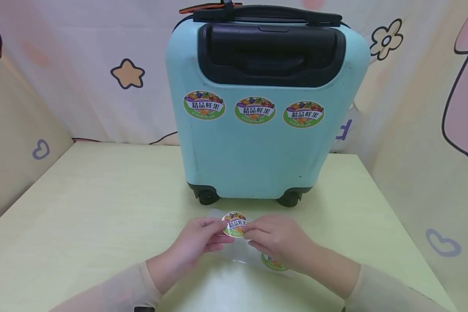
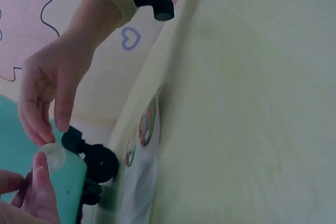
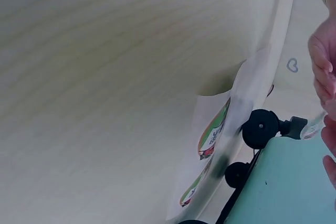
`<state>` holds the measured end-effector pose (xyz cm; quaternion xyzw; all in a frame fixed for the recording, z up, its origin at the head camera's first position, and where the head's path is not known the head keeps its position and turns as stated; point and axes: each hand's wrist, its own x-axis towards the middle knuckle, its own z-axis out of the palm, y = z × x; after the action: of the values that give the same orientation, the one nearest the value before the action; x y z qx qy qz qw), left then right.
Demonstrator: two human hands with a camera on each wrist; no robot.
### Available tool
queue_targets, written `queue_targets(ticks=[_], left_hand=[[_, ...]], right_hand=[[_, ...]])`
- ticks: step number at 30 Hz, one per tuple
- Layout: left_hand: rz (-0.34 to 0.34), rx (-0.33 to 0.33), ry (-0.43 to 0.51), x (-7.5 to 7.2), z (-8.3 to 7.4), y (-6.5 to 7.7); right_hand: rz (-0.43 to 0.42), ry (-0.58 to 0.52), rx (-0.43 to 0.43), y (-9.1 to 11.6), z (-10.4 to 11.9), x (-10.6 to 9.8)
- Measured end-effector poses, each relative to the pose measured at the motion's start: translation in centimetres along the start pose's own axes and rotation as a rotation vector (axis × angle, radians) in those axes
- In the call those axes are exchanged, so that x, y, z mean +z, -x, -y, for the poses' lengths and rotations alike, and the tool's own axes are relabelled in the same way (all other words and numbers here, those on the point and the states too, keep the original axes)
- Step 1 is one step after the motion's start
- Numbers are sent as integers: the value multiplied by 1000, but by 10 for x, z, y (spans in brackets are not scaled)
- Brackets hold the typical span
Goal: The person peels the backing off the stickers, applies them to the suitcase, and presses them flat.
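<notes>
An oval fruit sticker (image 1: 234,224) with white lettering is held up between both hands, its printed face toward the head view. My left hand (image 1: 196,242) pinches its left edge between thumb and fingers, and my right hand (image 1: 278,238) pinches the right edge. In the left wrist view the sticker's pale back (image 2: 54,157) shows at the fingertips. Below the hands, a clear backing sheet (image 1: 239,253) lies on the table, with another oval sticker (image 1: 274,263) on it, partly hidden by the right hand. The right wrist view shows two stickers on that sheet.
A light blue suitcase (image 1: 249,160) stands upright behind the hands on black wheels (image 1: 208,197). Three matching stickers sit in a row on its front, the middle sticker (image 1: 255,110) under the black handle recess (image 1: 271,54). Patterned cloth (image 1: 82,86) hangs around the pale table (image 1: 101,195).
</notes>
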<state>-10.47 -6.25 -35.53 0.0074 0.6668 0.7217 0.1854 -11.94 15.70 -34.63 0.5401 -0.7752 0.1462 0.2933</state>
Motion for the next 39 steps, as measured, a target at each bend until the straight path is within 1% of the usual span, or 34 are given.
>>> queue_targets(ticks=[1,3,6,8,10,11,13,16,20,24,28,32,36,39], left_hand=[[1,18,-34,-1,-2,-1],[9,58,-97,-4,-6,-2],[35,122,-176,-6,-11,-2],[40,156,-211,-6,-14,-2],[35,184,-241,-6,-16,-3],[29,194,-253,-7,-17,-4],[16,216,-275,-8,-18,-6],[-6,244,-300,-10,-19,-8],[-33,251,-322,-12,-20,-11],[-60,256,-353,-14,-24,-13],[-82,286,-382,-14,-30,-16],[-110,331,-416,-16,-36,-14],[-140,360,-398,-23,-43,-13],[-177,376,-370,-32,-47,-13]], right_hand=[[28,-10,64,0,0,-1],[75,-73,248,0,0,-2],[126,-246,587,-5,-2,-5],[145,-387,766,-9,-4,-6],[156,-493,880,-12,-6,-6],[156,-529,921,-14,-7,-5],[135,-579,976,-16,-9,-6],[99,-633,1020,-18,-11,-7],[104,-693,1043,-20,-11,-9],[82,-675,1014,-23,-11,-9],[21,-622,964,-27,-11,-10],[-42,-584,929,-33,-11,-13],[-105,-576,906,-39,-14,-17],[-129,-571,902,-43,-18,-21]])
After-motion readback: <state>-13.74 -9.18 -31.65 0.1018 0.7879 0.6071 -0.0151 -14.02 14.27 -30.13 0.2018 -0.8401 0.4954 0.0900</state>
